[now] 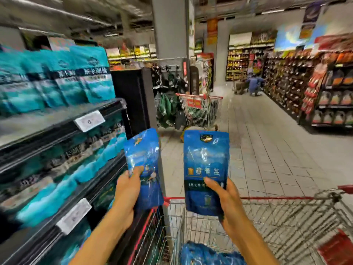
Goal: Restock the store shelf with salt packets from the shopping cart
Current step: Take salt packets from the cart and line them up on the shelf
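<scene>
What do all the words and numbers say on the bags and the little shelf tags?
"6": on the upper white shelf price tag; nothing else on it is legible.
Gold Chinese characters on the dark blue salt packet in the right hand: too blurred to read surely.
Blue salt packet in the left hand: print blurred.
Teal packets on the top shelf: white characters, blurred.
Lower white shelf tag: unreadable.
Red signs on the distant shopping cart: unreadable.

two blue salt packets upright above cart
</scene>
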Available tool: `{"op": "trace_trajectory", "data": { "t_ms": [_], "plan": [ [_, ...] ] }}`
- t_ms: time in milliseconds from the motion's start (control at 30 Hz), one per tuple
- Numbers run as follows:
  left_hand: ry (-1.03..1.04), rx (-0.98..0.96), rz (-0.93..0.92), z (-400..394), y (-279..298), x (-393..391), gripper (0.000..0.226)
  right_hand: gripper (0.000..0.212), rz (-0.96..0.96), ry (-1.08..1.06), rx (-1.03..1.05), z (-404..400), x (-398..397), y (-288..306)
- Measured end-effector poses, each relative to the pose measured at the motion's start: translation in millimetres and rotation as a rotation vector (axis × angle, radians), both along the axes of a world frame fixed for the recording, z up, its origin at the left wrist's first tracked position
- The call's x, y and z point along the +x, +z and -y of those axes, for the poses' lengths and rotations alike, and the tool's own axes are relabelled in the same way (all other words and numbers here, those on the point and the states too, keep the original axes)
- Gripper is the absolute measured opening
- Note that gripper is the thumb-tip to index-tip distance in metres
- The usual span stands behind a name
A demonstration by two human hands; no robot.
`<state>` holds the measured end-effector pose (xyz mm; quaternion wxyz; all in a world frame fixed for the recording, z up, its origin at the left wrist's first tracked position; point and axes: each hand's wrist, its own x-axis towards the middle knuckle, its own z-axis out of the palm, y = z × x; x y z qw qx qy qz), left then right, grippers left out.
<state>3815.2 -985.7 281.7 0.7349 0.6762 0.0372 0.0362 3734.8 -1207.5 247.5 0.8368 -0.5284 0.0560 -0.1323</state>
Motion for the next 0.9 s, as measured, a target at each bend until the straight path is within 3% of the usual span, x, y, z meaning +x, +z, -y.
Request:
{"op": "trace_trajectory", "data": {
  "t_ms": [333, 567, 733, 900],
  "plan": [
    [0.330, 0.366, 0.505, -105, 88, -38, 0.016, 0.056, 0.223, 0.265, -0.010, -94, 56, 76],
    [0.533, 0.297, 0.587, -176, 135, -91, 0.020, 0.043, 0.396, 0.562, -0.015, -184, 80, 120],
    [0.714, 0.436, 0.603, -222, 162, -140, 0.018, 0.046, 0.451, 0.775, -0.007, -261, 74, 151],
    [0.894, 0.340, 0.570, -270, 179, -191, 0.025, 0.039, 0.492, 0.989, -0.003, -340, 45, 183]
  ]
}}
